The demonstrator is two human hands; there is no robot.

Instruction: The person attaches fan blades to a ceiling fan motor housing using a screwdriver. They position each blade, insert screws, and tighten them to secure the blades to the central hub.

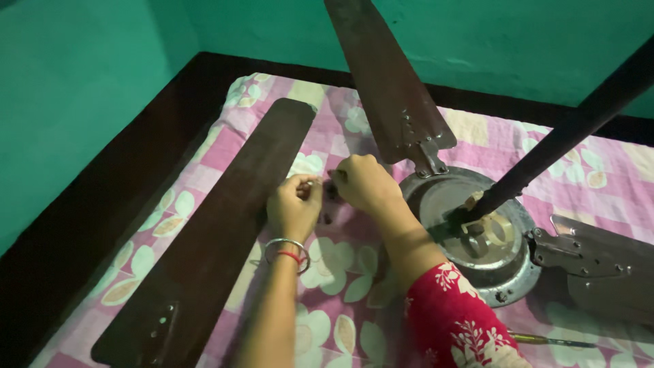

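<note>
Small part: a dark piece of hardware (330,192), too small to identify, sits between both hands just left of the fan motor housing (477,232), above the bedsheet.
Left hand (294,208): fingers curled together, tips pinched at the part; a metal bangle and a red thread (289,252) circle the wrist.
Right hand (364,184): fingers closed over the same part from the housing side; whether it truly clamps the part I cannot tell, as the knuckles hide the fingertips.
Reason for hold: judged, the two hands meet so one steadies while the other works the small piece.
Fan motor housing: round, grey metal, lying flat with a dark rod (545,150) rising from its centre toward upper right.
Blades, counted: three. One attached blade (388,88) runs up from the housing, bracket bolted at the rim; a second attached blade (599,262) extends right; one loose blade (211,232) lies flat, well left of the housing, beside the left hand.
Bedsheet (340,272): pink checks with pale flowers, under everything, likely to cushion the parts.
Tool: one slim handle (545,339) lies below the housing.
Walls: green (82,82).
</note>
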